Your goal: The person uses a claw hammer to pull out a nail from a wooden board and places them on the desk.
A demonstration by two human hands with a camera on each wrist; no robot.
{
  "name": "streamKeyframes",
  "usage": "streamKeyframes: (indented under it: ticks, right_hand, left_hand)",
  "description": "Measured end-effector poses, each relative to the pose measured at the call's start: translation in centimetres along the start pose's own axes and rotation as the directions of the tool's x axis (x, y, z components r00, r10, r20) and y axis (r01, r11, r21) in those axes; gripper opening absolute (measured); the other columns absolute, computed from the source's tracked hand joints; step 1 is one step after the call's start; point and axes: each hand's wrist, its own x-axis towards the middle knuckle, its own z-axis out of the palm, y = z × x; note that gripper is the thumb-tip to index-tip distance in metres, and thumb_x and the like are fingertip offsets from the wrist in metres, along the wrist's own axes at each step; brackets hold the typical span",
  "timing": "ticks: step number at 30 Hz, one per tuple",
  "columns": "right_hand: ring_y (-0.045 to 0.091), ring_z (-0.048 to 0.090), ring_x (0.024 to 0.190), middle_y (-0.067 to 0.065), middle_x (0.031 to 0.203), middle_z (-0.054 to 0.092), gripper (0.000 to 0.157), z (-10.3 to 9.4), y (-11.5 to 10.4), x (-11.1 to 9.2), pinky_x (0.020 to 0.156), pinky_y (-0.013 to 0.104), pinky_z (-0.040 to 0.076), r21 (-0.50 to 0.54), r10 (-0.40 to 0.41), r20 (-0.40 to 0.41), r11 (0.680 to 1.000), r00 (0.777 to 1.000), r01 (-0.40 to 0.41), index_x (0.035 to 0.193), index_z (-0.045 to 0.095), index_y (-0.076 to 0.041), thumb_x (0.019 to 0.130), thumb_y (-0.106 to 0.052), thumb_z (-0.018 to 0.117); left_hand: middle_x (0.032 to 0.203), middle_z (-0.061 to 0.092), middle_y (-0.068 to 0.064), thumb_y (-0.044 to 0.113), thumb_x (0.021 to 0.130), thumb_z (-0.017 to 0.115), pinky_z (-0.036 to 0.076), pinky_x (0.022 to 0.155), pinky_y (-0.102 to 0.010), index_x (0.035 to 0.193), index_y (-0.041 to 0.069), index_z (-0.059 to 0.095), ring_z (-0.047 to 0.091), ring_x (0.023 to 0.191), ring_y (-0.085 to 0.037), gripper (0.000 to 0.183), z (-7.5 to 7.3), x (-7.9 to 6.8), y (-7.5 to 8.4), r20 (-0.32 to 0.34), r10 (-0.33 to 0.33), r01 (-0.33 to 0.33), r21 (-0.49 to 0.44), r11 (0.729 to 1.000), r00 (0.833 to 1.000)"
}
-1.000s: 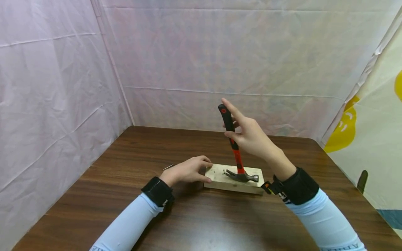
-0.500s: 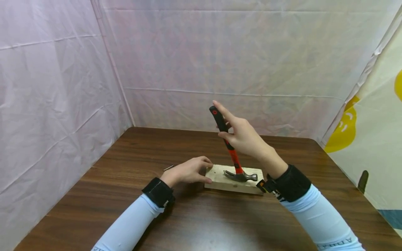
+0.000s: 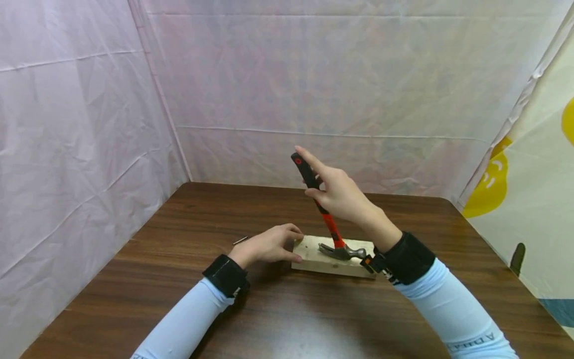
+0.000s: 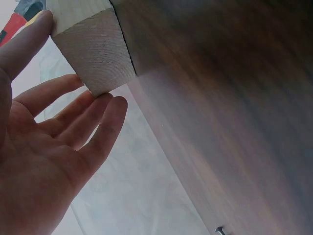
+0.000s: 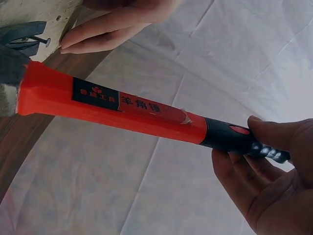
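A claw hammer [image 3: 332, 230] stands on its head on the pale wooden block [image 3: 332, 269], its red and black handle leaning up to the left. My right hand [image 3: 343, 194] holds the black grip between thumb and fingers, index finger stretched toward the handle's end. In the right wrist view, a nail [image 5: 47, 41] lies in the slot of the claw, its head showing past the tips. My left hand [image 3: 271, 244] holds the block's left end, thumb at the near top edge and fingers on the far side.
Another nail [image 3: 240, 240] lies on the brown wooden table [image 3: 170, 234], left of the block and behind my left wrist. Pale cloth sheets [image 3: 314, 75] hang behind the table and along its left side. A patterned cloth [image 3: 529, 199] hangs at the right.
My right hand has moved left, tilting the hammer's handle further left. The hammer's head has shifted slightly left over the nail. My left hand and the block have stayed put.
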Motion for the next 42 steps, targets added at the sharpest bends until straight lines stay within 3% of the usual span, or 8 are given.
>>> streamKeyframes:
  ticks: [7, 26, 34, 42]
  right_hand:
    - [0.015, 0.059, 0.071, 0.006, 0.104, 0.063, 0.094, 0.1, 0.0, 0.3, 0.049, 0.025, 0.044, -0.023, 0.019, -0.003, 1.0, 1.0, -0.019, 0.156, 0.013, -0.044, 0.092, -0.006, 0.07]
    - [0.017, 0.059, 0.07, 0.012, 0.112, 0.061, 0.093, 0.7, -0.2, 1.1, 0.05, 0.027, 0.042, 0.003, -0.013, 0.016, 1.0, 1.0, 0.013, 0.157, 0.013, -0.041, 0.093, -0.004, 0.068]
    - [0.015, 0.059, 0.069, 0.008, 0.106, 0.063, 0.093, 0.9, -0.2, 1.2, 0.049, 0.026, 0.041, -0.001, -0.035, -0.016, 0.999, 0.999, 0.035, 0.157, 0.015, -0.041, 0.092, -0.004, 0.069]
    - [0.011, 0.058, 0.055, 0.004, 0.101, 0.061, 0.091, 0.9, 0.2, 0.8, 0.049, 0.024, 0.044, 0.02, -0.072, -0.084, 0.997, 0.994, 0.074, 0.157, 0.019, -0.037, 0.09, -0.002, 0.071]
  left_hand:
    - [0.136, 0.047, -0.004, 0.042, 0.09, 0.071, 0.04, 0.097, -0.029, 0.139, 0.004, 0.055, 0.05, 0.123, -0.02, 0.064, 0.0, 0.0, 0.1, 0.004, -0.005, 0.005, -0.004, 1.0, 1.0]
    - [0.135, 0.047, -0.003, 0.042, 0.09, 0.071, 0.039, 0.099, -0.03, 0.14, 0.005, 0.054, 0.049, 0.124, -0.019, 0.064, -0.1, 0.0, 0.0, 0.01, -0.019, 0.019, 0.006, 1.0, 1.0]
    - [0.135, 0.048, -0.004, 0.041, 0.09, 0.072, 0.039, 0.099, -0.03, 0.139, 0.004, 0.055, 0.05, 0.123, -0.02, 0.064, 0.0, 0.0, -0.2, 0.001, -0.009, 0.009, 0.01, 1.0, 1.0]
    - [0.134, 0.048, -0.004, 0.041, 0.09, 0.072, 0.04, 0.097, -0.029, 0.139, 0.004, 0.055, 0.051, 0.122, -0.019, 0.064, 0.0, 0.0, -0.2, 0.002, -0.005, 0.005, 0.003, 1.0, 1.0]
